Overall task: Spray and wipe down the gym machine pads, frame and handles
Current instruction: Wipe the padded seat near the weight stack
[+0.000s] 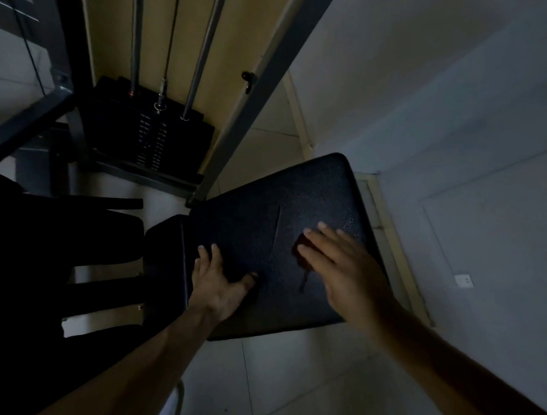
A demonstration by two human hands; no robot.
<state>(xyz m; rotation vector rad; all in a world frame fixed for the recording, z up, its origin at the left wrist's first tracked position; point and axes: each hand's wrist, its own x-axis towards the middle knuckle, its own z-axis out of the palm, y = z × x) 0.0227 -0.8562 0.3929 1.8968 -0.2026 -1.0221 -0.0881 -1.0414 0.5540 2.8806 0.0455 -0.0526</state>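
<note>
Our right hand (334,258) flat, pressing small dark cloth (300,250) on black textured vinyl seat pad (266,226); left hand (217,278) open, bracing pad beside it; wet droplets beyond right fingertips, cloth may slip, we judge

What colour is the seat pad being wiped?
Black, with a fine pebbled texture, on the seat pad; head view.

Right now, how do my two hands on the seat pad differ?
The left hand lies bare and spread at the seat pad's left edge; the right hand presses a dark cloth nearer the middle. The left hand's thumb sticks out; the right hand's fingers lie together. Both rest flat, palm down.
</note>
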